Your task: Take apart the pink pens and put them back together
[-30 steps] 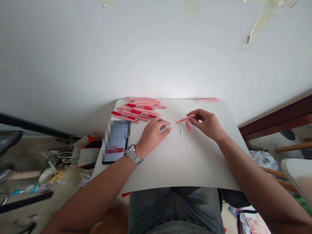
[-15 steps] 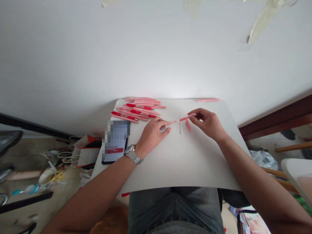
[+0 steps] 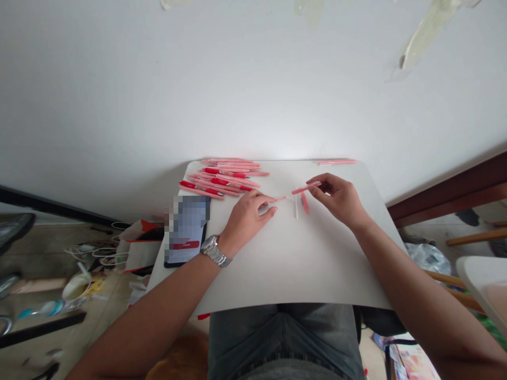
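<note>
My left hand (image 3: 249,217), wearing a metal watch, is closed with its fingers pinching a small pink pen part (image 3: 281,199) that points to the right. Between the thumb and fingers of my right hand (image 3: 336,196) is a pink pen barrel (image 3: 301,189), tilted slightly, its left end just apart from the small part. Under and beside the barrel, a thin whitish, clear tube (image 3: 296,207) lies on the white table (image 3: 289,269). Another short pink pen piece (image 3: 304,202) rests just right of the tube.
Pink and red pens (image 3: 225,178) lie in a loose pile at the back left. A phone (image 3: 188,229) is on the table's left side. More pink pens (image 3: 337,162) lie along the back right edge, against the wall (image 3: 253,95).
Both hands stay nearly in place. My right hand and the barrel have risen very slightly in the view; the grips look the same.
</note>
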A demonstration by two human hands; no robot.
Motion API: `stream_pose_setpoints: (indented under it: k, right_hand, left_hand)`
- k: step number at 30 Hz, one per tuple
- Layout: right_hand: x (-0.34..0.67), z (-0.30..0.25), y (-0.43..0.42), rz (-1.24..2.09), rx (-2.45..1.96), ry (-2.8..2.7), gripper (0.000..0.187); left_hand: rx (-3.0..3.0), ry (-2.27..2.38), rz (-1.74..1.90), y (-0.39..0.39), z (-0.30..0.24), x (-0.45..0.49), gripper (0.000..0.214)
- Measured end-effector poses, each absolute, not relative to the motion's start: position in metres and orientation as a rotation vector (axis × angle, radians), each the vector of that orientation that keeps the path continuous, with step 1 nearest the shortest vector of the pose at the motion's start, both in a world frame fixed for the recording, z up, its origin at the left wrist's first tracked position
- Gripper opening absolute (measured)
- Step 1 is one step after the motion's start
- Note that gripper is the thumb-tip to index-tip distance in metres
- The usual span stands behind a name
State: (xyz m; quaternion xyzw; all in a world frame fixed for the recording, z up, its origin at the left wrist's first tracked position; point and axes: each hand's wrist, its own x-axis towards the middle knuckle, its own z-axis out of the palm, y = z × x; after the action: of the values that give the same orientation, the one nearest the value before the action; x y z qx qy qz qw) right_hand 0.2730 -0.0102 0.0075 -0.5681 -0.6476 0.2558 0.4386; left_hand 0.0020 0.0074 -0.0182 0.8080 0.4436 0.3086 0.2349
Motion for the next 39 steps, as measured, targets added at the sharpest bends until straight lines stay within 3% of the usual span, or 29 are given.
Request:
stream_pose_setpoints:
  k: [9,17,24,39]
  right_hand:
    - [0.270,0.005,-0.011,0.672,-1.347,-1.605,0.034]
    - [0.260,0.004,-0.016,0.584,-1.264,-1.711,0.020]
    - [0.253,0.007,-0.022,0.435,-1.152,-1.904,0.020]
    - [0.243,-0.004,-0.023,0.407,-0.917,-2.008,0.022]
  left_hand:
    - [2.221,1.224,0.840,0.007,-0.017,0.003,0.018]
    - [2.233,1.266,0.871,0.006,-0.013,0.004,0.016]
    - [2.132,1.127,1.074,0.000,-0.006,0.008,0.027]
    - [2.024,1.020,1.061,-0.003,-0.010,0.009,0.058]
